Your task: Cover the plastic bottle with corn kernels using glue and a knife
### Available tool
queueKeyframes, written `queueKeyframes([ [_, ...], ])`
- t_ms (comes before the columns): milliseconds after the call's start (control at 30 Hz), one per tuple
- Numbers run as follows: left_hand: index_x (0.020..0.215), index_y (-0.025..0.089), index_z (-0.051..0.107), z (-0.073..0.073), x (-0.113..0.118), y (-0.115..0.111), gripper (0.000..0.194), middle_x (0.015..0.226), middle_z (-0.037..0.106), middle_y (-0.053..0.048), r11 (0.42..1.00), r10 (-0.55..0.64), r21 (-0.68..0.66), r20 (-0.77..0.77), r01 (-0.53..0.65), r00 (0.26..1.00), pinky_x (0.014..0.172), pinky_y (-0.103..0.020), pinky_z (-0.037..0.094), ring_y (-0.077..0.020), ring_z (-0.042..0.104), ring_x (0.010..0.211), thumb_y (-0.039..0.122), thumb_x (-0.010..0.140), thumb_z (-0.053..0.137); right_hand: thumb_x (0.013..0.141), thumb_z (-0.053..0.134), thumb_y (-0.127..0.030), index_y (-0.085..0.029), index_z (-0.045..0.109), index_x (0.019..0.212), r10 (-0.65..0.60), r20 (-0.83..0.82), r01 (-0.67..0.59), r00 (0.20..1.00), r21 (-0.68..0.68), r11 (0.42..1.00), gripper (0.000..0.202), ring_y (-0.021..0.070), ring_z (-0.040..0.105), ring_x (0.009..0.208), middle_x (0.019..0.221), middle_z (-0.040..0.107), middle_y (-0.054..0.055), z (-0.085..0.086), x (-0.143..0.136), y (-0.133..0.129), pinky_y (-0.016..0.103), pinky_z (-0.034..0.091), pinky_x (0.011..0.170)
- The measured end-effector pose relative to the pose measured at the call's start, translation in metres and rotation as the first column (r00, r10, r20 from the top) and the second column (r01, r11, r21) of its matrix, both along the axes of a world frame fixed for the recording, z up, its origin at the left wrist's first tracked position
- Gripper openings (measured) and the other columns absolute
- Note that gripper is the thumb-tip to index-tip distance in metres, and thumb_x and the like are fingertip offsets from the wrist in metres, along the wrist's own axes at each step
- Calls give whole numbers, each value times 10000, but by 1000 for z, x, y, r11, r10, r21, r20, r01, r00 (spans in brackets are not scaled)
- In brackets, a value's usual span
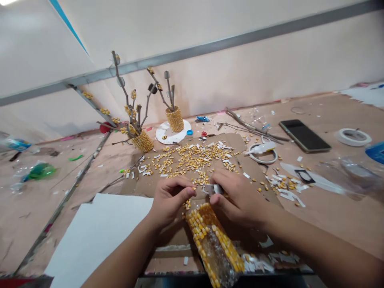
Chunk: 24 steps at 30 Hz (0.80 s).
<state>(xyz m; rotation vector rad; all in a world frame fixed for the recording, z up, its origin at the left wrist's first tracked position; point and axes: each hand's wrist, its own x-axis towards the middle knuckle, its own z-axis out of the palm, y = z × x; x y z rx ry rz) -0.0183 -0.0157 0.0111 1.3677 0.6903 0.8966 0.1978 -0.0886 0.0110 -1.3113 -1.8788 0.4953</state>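
Thumb and finger of my left hand [172, 198] pinch a yellow corn kernel [195, 188]. Just across from it, my right hand [238, 196] is closed on a small grey-and-white piece [215, 189], perhaps tape; its exact kind is unclear. Below both hands lies a clear plastic bottle [214, 240], tilted toward me and partly covered in rows of corn kernels, with a bare see-through patch along its side. Loose corn kernels [198, 158] and white paper strips spread over the cardboard sheet [240, 144] beyond my hands.
Two kernel-covered vases with twigs, a left one [142, 142] and one on a white disc [174, 120], stand at the back. Rightward lie a glue bottle [262, 148], scissors [264, 161], a phone [304, 135] and a tape roll [354, 137]. White paper [102, 232] is at left.
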Motion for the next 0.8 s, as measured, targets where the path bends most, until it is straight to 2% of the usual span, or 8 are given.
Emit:
queueKeyframes([
  [133, 826, 213, 862, 0, 1, -6, 109, 764, 802, -66, 988, 10, 151, 33, -15, 999, 645, -239, 535, -156, 698, 694, 314, 853, 895, 1070, 237, -767, -192, 545, 802, 67, 49, -68, 997, 29, 997, 705, 164, 463, 654, 758, 554, 21, -5, -12, -4, 302, 276, 615],
  [333, 928, 225, 858, -6, -2, -11, 53, 788, 791, -65, 948, -13, 318, 27, 4, 1000, 694, -286, 552, -170, 701, 714, 272, 904, 848, 1081, 226, -751, -183, 577, 818, 75, 60, -78, 995, 55, 995, 718, 167, 485, 659, 761, 577, 31, -6, -18, -4, 305, 262, 598],
  [600, 963, 216, 809, -4, 1, -14, 30, 804, 786, -47, 895, -37, 445, 5, 31, 999, 676, -264, 535, -152, 695, 704, 215, 951, 781, 1076, 206, -764, -177, 589, 826, 123, 35, -123, 992, -2, 992, 744, 162, 487, 655, 763, 566, 27, -6, -18, -3, 308, 273, 606],
  [800, 914, 195, 778, 4, 0, -13, 143, 771, 761, -56, 883, -120, 453, -45, 127, 992, 682, -267, 525, -151, 667, 693, 303, 995, 732, 1057, 211, -794, -185, 576, 800, 162, 6, -162, 987, -6, 987, 755, 158, 457, 650, 758, 545, 21, -7, -18, -5, 310, 275, 608],
])
